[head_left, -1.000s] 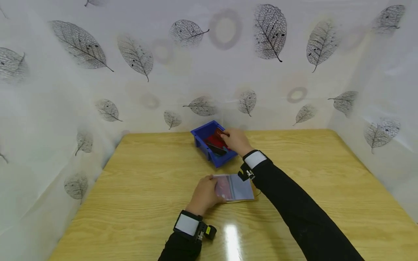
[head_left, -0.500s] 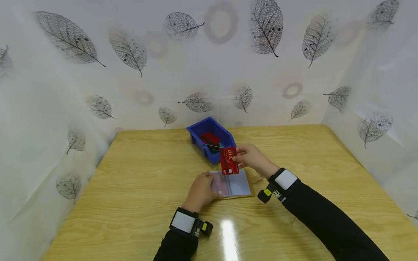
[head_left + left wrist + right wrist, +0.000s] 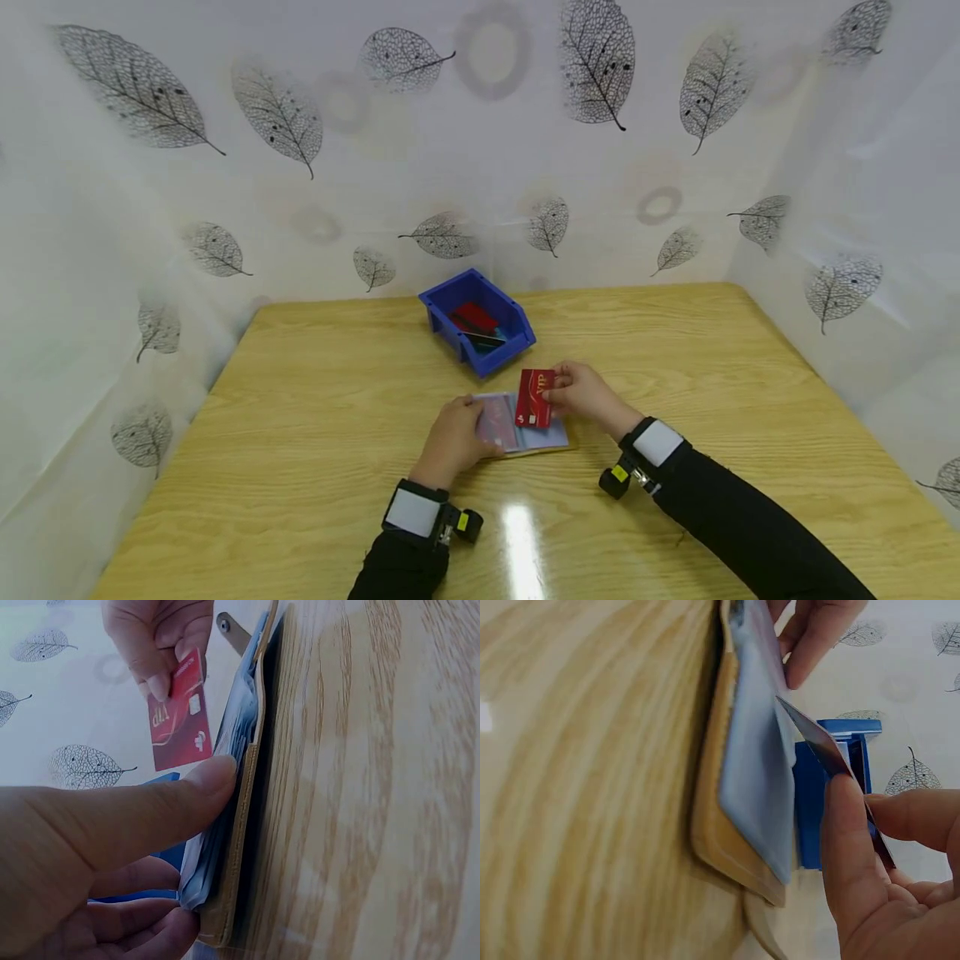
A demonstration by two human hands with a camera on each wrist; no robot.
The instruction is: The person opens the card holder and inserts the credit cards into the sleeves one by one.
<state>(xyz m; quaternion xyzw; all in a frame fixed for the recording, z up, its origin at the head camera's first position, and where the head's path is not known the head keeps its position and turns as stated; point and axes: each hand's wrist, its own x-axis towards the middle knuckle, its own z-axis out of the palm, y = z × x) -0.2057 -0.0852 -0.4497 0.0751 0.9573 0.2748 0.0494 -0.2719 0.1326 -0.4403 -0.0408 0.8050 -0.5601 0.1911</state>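
Observation:
A card holder with clear plastic sleeves (image 3: 497, 423) and a tan cover (image 3: 238, 847) lies spread open on the table. My left hand (image 3: 448, 443) grips its left side, thumb on the sleeves and fingers at the far edge. Between thumb and fingers, my right hand (image 3: 588, 397) pinches a red card (image 3: 533, 400) with "VIP" printed in gold. The card is tilted above the right-hand sleeve, and in the right wrist view it appears nearly edge-on, one corner close to the plastic. Something pinkish shows through the left sleeve.
Behind the card holder, a blue plastic bin (image 3: 444, 328) stands on the wooden table (image 3: 337, 400), with red and dark cards (image 3: 475, 318) inside. A strap with a snap (image 3: 234, 634) sticks out from the holder. A leaf-printed white sheet (image 3: 420, 167) surrounds the table.
My right hand has drawn the red card out of the blue bin and brought it toward me, over the card holder's right sleeve. My left hand has kept its grip on the holder.

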